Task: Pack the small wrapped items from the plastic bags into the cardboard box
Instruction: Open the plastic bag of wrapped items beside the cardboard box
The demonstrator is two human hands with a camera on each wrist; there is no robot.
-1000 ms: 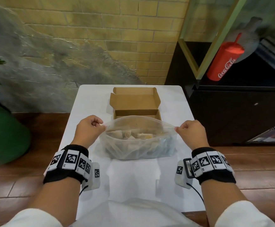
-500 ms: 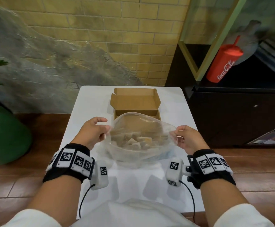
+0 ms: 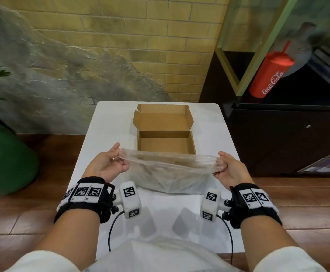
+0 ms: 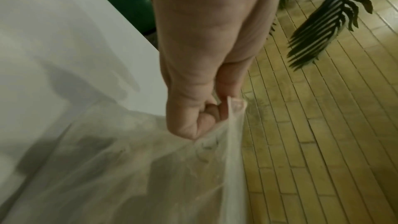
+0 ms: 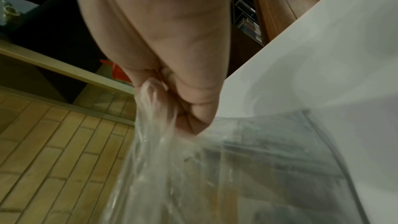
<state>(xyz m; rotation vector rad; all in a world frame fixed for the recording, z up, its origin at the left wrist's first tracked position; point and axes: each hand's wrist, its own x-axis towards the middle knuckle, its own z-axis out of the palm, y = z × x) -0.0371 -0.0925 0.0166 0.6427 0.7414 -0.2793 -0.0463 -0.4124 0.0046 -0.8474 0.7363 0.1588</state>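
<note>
A clear plastic bag (image 3: 170,173) holding small wrapped items hangs stretched between my hands above the white table (image 3: 105,124). My left hand (image 3: 111,163) pinches its left rim; in the left wrist view the fingers (image 4: 206,113) curl round the plastic bag (image 4: 150,168). My right hand (image 3: 226,169) grips the bunched right rim, seen up close in the right wrist view where fingers (image 5: 189,108) clutch the plastic bag (image 5: 215,168). The items inside are blurred. An open cardboard box (image 3: 165,142), lid flap up, stands empty just behind the bag.
A dark cabinet (image 3: 278,138) with a red Coca-Cola cup (image 3: 268,75) stands right of the table. A green pot (image 3: 5,158) with a plant sits on the wooden floor at left. A brick wall is behind the table.
Both hands turned palm-up and pulled apart, stretching the bag's mouth flat and wide. The bag came down and toward me, uncovering the box floor.
</note>
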